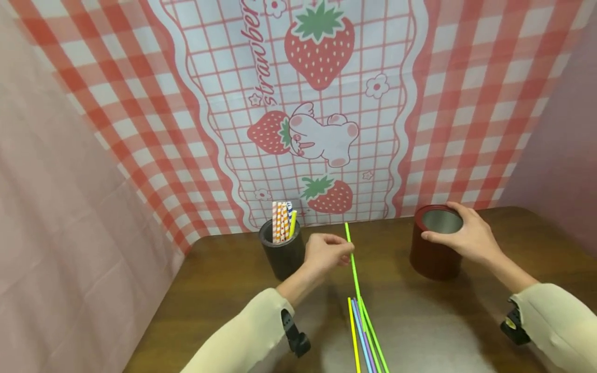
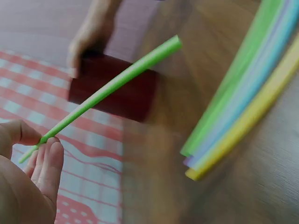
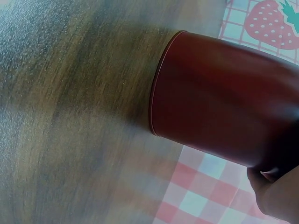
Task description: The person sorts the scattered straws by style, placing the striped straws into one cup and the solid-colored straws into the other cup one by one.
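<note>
My left hand [image 1: 326, 254] pinches a long bright green straw [image 1: 355, 274] between thumb and fingertips, near its far end. In the left wrist view the straw [image 2: 112, 87] sticks out at a slant. Its near end overlaps a loose bunch in the head view: a yellow straw [image 1: 353, 331], a light blue straw [image 1: 359, 322], a purple one and green straws [image 1: 375, 339]. My right hand [image 1: 475, 238] holds a dark red round container [image 1: 436, 261] by its top, thumb on the near side and fingers at the far rim. The container [image 3: 215, 93] is upright on the table.
To the left of my left hand stands a dark grey cup [image 1: 283, 261] with several striped paper straws [image 1: 280, 223] and a short yellow straw [image 1: 293, 225]. A strawberry-print cloth [image 1: 312, 140] hangs behind the brown wooden table [image 1: 210, 290].
</note>
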Motion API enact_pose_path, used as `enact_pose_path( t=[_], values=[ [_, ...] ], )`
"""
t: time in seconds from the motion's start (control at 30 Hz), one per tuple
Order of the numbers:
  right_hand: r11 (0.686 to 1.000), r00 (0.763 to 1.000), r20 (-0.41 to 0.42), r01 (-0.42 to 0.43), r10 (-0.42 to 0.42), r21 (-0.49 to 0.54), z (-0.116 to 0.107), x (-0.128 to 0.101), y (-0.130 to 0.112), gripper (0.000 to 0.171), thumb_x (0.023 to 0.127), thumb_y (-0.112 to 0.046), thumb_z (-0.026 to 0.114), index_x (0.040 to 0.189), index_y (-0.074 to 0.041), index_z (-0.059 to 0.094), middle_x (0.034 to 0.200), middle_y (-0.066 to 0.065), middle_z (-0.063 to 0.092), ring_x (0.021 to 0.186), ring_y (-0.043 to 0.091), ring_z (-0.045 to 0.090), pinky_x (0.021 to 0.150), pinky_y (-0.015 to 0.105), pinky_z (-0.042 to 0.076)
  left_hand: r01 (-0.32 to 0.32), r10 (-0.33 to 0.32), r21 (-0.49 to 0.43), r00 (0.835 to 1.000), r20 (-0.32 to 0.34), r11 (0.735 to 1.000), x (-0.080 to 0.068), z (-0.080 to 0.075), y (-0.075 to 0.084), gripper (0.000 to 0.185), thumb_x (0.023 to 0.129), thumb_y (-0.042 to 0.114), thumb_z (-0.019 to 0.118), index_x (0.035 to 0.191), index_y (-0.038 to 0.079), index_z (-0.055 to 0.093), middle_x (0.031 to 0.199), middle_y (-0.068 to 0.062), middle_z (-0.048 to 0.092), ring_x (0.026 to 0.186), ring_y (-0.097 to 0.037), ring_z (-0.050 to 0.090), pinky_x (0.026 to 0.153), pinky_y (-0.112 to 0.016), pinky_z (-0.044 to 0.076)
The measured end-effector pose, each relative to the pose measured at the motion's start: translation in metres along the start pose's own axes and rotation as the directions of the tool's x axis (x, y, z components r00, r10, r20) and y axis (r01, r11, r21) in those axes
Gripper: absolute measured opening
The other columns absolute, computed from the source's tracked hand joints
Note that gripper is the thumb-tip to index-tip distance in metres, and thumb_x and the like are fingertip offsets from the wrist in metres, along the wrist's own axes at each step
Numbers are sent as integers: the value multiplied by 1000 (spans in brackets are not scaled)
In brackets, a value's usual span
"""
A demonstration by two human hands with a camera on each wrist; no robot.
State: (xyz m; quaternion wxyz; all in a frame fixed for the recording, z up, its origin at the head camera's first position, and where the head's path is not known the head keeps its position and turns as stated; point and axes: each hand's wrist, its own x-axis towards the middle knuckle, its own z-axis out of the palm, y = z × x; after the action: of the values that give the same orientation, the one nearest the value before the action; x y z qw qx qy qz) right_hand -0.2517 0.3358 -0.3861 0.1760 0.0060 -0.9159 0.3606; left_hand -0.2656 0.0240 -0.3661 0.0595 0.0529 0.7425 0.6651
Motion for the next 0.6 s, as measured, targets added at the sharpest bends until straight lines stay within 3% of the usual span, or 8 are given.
enact_pose_path(
  t=[0.13,0.23,0.4,0.6],
  values=[
    [1000,1000,-3,0,0,8,4,0,1,99,75,-48,78,145,3,31,135,34,38,113,50,41,79,65,40,-104,103,-107,995,-15,989,9,12,20,6,75,-1,67,80,-5,68,66,-12,67,52,-16,62,59,-37,57],
    [1000,1000,-6,0,0,10,5,0,1,100,74,-47,79,145,3,31,134,33,39,113,50,41,80,64,40,-202,197,-174,979,-45,964,16,23,37,7,75,-5,63,80,-7,67,67,-13,67,53,-16,62,59,-36,57],
    [1000,1000,-10,0,0,11,3,-1,0,100,74,-47,80,145,3,32,132,32,40,112,48,42,78,63,41,-353,338,-195,935,-106,915,27,39,61,8,77,-4,60,82,-6,66,71,-12,68,55,-14,64,63,-36,58],
    [1000,1000,-17,6,-6,9,0,-2,0,100,72,-47,81,144,3,33,130,31,42,108,47,44,75,59,43,-466,434,-206,882,-183,860,37,63,80,10,78,-6,62,87,-8,66,77,-14,69,66,-26,68,66,-33,58]
  ],
)
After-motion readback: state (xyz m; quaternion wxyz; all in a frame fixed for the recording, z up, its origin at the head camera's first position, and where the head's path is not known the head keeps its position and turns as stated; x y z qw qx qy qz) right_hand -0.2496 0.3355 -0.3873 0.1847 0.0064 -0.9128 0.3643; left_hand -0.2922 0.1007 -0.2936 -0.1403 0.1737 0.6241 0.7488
